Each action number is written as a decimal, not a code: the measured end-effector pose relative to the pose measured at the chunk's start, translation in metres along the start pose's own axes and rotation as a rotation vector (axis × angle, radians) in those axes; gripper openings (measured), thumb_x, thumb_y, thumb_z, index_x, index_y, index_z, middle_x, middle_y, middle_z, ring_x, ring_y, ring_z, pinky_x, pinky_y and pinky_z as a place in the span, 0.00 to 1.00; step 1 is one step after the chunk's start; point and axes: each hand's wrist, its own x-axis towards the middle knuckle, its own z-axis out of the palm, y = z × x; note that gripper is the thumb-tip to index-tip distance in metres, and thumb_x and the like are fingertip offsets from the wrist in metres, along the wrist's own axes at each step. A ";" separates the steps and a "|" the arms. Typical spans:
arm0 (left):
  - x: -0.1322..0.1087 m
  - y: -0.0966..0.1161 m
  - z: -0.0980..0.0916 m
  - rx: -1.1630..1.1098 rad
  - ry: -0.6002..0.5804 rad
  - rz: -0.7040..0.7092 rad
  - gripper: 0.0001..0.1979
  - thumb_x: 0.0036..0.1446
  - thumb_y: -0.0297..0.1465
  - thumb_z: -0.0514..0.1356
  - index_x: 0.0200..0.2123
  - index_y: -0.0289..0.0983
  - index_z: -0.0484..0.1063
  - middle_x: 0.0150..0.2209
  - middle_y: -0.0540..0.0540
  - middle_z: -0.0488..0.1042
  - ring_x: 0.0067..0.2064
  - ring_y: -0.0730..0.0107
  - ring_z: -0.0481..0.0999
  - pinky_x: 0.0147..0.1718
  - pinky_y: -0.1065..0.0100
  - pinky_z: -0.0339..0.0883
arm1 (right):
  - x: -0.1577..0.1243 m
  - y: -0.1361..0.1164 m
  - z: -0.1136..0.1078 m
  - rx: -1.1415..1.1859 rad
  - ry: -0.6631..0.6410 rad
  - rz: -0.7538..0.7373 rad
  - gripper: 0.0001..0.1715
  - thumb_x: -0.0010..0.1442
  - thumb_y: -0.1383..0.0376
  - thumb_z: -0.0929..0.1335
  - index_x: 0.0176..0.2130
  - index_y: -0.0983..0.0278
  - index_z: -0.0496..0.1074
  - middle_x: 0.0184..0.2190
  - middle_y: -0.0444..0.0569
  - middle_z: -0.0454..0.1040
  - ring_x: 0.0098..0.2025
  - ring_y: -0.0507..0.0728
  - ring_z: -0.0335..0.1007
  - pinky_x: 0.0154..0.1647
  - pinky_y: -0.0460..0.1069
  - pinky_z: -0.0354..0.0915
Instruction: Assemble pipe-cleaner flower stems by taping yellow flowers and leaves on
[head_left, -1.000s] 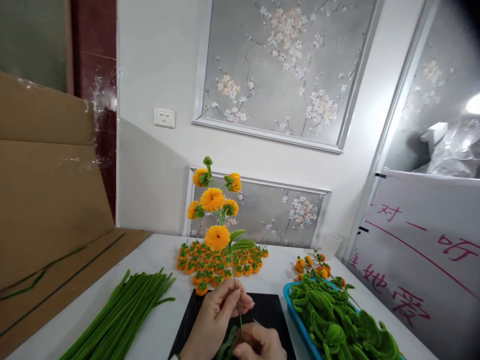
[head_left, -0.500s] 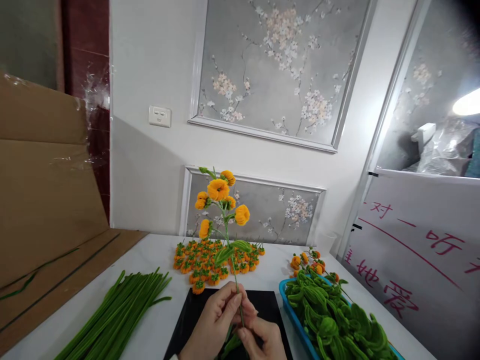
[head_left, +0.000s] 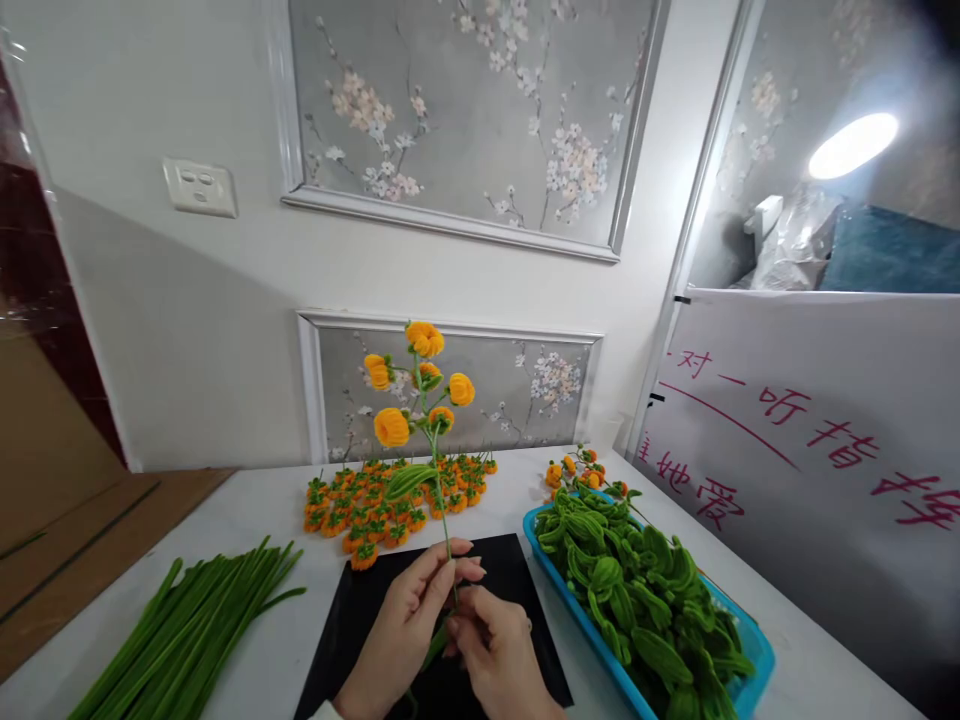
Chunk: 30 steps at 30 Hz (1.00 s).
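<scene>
An orange flower spray [head_left: 439, 482] on a thin green stem stands upright in my hands, with several fluffy blooms at its top and a green leaf partway down. My left hand [head_left: 411, 622] pinches the stem between thumb and fingers. Just below and to the right, my right hand [head_left: 491, 640] has its fingers closed around the lower stem. A green leaf [head_left: 436, 645] shows partly between the hands; the stem's lower end is mostly hidden. Beneath both hands lies a black mat [head_left: 341, 625].
Several small orange flower heads [head_left: 375, 510] sit behind the mat. Long green stems [head_left: 191, 630] lie at left. A blue basket [head_left: 757, 660] at right holds green leaves [head_left: 637, 590]; behind it lies another orange flower bunch [head_left: 577, 472]. The wall stands behind the white table [head_left: 247, 515].
The view has swung right, so everything sits further left. The flower spray has turned about its stem, and my right hand has moved up closer to my left, its fingers more curled.
</scene>
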 end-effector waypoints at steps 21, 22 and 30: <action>0.004 -0.010 0.003 -0.023 0.027 0.005 0.29 0.54 0.39 0.62 0.58 0.40 0.62 0.49 0.38 0.76 0.50 0.56 0.75 0.51 0.58 0.67 | 0.004 -0.006 -0.007 -0.035 0.161 -0.012 0.11 0.62 0.65 0.61 0.35 0.64 0.72 0.24 0.46 0.73 0.24 0.52 0.68 0.23 0.43 0.63; 0.004 -0.011 0.003 -0.022 0.020 0.009 0.29 0.54 0.39 0.61 0.58 0.40 0.62 0.49 0.39 0.75 0.50 0.57 0.75 0.51 0.58 0.67 | 0.005 -0.012 -0.013 -0.045 0.173 -0.007 0.11 0.62 0.65 0.61 0.34 0.63 0.72 0.24 0.46 0.73 0.23 0.52 0.67 0.22 0.43 0.62; 0.011 -0.027 0.008 0.171 -0.078 0.041 0.25 0.57 0.37 0.59 0.58 0.43 0.62 0.49 0.43 0.75 0.48 0.60 0.76 0.48 0.63 0.70 | -0.010 -0.063 -0.096 -0.151 0.253 0.029 0.07 0.61 0.64 0.63 0.34 0.63 0.69 0.21 0.43 0.69 0.20 0.51 0.68 0.21 0.42 0.62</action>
